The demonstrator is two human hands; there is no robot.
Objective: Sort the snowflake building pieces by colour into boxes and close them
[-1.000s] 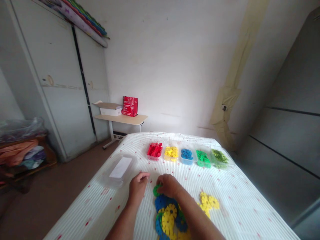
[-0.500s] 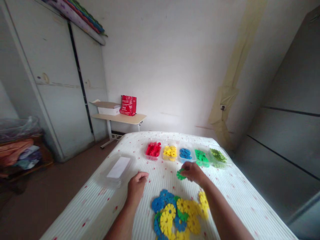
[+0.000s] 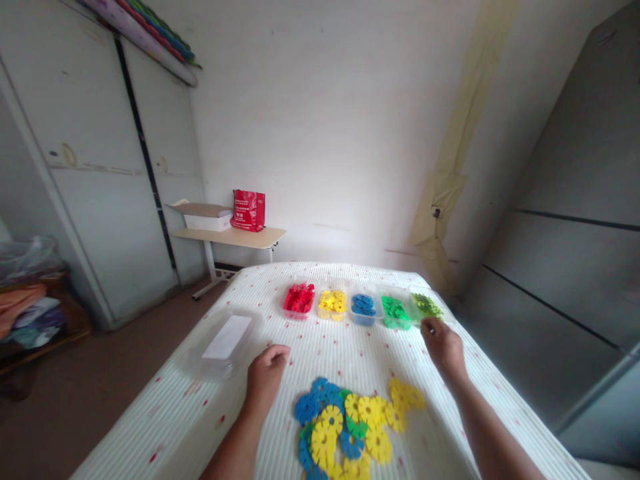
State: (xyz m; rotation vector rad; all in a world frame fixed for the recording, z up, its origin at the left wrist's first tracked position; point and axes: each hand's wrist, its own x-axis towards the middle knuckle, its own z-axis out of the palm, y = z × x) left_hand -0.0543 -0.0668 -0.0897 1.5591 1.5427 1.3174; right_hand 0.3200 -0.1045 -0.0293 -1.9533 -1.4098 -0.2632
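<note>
My left hand (image 3: 269,372) rests on the striped cloth left of the loose pieces, its fingers curled and no piece showing. Closed, my right hand (image 3: 443,343) is at the front of the light green pieces' box; whatever it holds, if anything, is hidden. Flower-shaped discs lie in a pile: yellow pieces (image 3: 324,443), blue pieces (image 3: 308,407) and a few green ones (image 3: 356,428). Behind stand clear boxes in a row, with red pieces (image 3: 300,299), yellow pieces (image 3: 332,302), blue pieces (image 3: 363,305), green pieces (image 3: 395,312) and light green pieces (image 3: 426,306).
Stacked clear lids or trays (image 3: 220,350) with a white paper (image 3: 227,337) lie on the table's left. Beyond, a small desk (image 3: 250,239) bears a red bag (image 3: 249,211) and a white box (image 3: 207,221). Cabinets stand on both sides.
My right hand has moved right to the light green box, and the green disc it held no longer shows. My left hand stays nearly still. The view has shifted slightly.
</note>
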